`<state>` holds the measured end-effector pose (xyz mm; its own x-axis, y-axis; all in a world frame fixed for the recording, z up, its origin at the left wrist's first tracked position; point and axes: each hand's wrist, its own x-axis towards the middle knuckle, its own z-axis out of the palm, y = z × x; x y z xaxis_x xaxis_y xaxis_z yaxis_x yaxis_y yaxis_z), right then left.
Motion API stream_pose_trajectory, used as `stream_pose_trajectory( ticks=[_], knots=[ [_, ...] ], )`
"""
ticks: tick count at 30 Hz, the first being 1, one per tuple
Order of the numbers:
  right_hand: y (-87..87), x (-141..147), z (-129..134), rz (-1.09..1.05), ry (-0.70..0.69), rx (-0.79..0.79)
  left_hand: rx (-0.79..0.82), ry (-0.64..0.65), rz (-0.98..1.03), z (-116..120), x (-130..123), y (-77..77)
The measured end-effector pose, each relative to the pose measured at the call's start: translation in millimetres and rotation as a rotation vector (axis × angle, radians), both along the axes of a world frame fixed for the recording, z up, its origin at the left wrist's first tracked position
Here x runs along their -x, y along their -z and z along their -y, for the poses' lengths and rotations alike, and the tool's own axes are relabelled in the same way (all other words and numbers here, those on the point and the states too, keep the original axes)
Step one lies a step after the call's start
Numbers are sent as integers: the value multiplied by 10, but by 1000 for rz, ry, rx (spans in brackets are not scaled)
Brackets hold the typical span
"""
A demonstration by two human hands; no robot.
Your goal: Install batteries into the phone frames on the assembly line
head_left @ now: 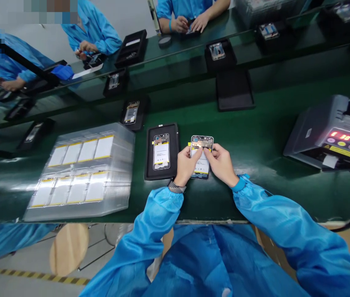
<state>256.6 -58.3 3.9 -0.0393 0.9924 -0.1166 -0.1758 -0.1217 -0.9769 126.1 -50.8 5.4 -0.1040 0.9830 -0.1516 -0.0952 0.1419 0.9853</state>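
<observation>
An opened phone (202, 165), with its white battery and circuit board showing, lies in front of me between my hands. My left hand (187, 164) grips its left edge, thumb pressed on the upper end of the battery. From the other side my right hand (221, 163) holds the right edge, its thumb also on the battery top. The fingers under the phone are hidden. Just left of my left hand, a second opened phone (161, 152) with a battery in it rests in a black tray (150, 171).
A stack of clear plastic trays (117, 165) with several white batteries stands at left. At right sits a grey device (313, 128) with a lit red display. Black trays with phone parts line the belt (175, 78); co-workers' hands (190, 24) work beyond it.
</observation>
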Motion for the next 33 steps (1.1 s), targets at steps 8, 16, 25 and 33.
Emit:
stream_pose_trajectory(
  ticks=[8,16,25,33],
  knots=[
    [3,11,11,77,31,-39,-8,-31,-16,26,-41,-33],
    [-6,5,13,60,21,-52,-13,-55,-30,36,-37,-37],
    [54,11,14,139,73,-74,-12,-64,-50,53,-61,-79],
    [109,35,14,176,128,-50,55,-118,-37,55,-108,-5]
  ],
)
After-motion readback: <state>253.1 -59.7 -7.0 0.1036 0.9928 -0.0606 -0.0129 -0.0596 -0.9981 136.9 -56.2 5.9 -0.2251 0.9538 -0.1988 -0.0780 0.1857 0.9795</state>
